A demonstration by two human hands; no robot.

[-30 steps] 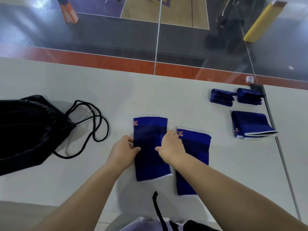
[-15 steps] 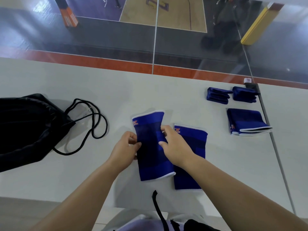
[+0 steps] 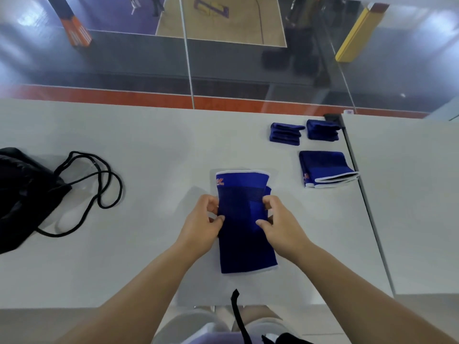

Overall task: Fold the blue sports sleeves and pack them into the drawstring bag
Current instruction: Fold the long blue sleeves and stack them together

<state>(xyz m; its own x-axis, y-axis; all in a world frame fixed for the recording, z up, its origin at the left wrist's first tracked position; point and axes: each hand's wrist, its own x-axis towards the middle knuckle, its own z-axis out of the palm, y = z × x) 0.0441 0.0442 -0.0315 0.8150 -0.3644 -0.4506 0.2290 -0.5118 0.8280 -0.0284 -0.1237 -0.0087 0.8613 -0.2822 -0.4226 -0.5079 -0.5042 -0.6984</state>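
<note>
A blue sports sleeve (image 3: 244,229) with white edges and an orange logo lies flat near the table's front, stacked on a second sleeve whose edge peeks out at its upper right. My left hand (image 3: 202,224) pinches its left edge and my right hand (image 3: 278,223) pinches its right edge. The black drawstring bag (image 3: 22,194) lies at the far left, its cord (image 3: 99,180) looped on the table. Folded blue sleeves sit at the back right: two small bundles (image 3: 285,134) (image 3: 323,130) and a wider folded pair (image 3: 325,167).
The white table (image 3: 149,145) ends at a glass wall (image 3: 186,70) behind. A seam (image 3: 360,189) splits off another table section on the right. A black strap (image 3: 236,311) hangs at the front edge over my lap.
The left sleeve has been slid right and laid on top of the right one. Both hands moved with it and now hold the stack's sides.
</note>
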